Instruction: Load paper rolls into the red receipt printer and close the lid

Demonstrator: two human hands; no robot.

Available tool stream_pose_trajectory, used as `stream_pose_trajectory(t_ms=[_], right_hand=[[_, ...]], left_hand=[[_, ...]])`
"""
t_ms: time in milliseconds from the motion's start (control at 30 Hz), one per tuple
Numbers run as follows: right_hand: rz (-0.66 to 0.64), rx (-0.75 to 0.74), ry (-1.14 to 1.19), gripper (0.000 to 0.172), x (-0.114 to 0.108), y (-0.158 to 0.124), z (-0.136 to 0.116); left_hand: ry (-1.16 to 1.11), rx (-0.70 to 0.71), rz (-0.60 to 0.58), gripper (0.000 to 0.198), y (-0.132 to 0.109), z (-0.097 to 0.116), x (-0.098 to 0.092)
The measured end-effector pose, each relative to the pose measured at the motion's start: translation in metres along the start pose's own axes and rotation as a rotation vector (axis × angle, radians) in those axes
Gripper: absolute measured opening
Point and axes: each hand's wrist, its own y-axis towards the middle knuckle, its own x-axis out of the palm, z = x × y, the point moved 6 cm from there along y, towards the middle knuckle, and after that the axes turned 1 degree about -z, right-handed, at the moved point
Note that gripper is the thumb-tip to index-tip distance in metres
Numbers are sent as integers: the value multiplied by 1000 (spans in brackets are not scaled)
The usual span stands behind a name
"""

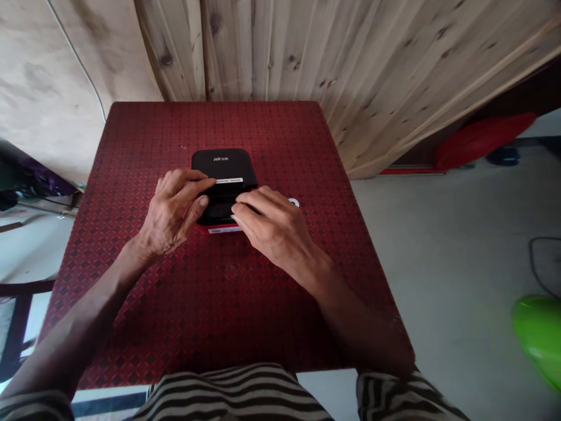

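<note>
Table: my landmark is the red patterned table (219, 327), with the near edge at the person's striped clothing (232, 394).
Device: I have the black-and-red device (224, 168) around the table's middle, a little toward the far edge; a dark recess shows on its near side, a white strip (232, 180) on its black panel.
Left hand: over the table's middle, fingertips on the panel by the strip, thumb tip apart from them; I can't tell whether it grips anything.
Right hand: the left hand (170, 210) has the right hand (277, 229) opposite it above the table, fingers curled, tips at the recess's right side; from here I can't tell if they pinch something.
White disc: partly hidden behind the right hand, a small white disc (295, 202) lies on the table, right of its middle.
Wall: wooden planks (289, 52) stand beyond the table's far edge.
Green object: off the table's right side, a bright green object (539, 336) shows.
</note>
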Motion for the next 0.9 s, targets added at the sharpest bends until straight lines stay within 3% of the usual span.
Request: stream_pose_trajectory(t_ms=[333, 600, 767, 900], right_hand=[[-8, 12, 22, 28, 3, -3, -1], [68, 83, 125, 22, -3, -11, 2], [337, 308, 327, 54, -2, -46, 12], [313, 513, 548, 74, 43, -75, 12]], left_hand=[[23, 100, 16, 47, -11, 1, 10], [65, 139, 58, 61, -14, 1, 16], [58, 52, 79, 71, -26, 6, 21], [46, -56, 197, 88, -46, 7, 22]])
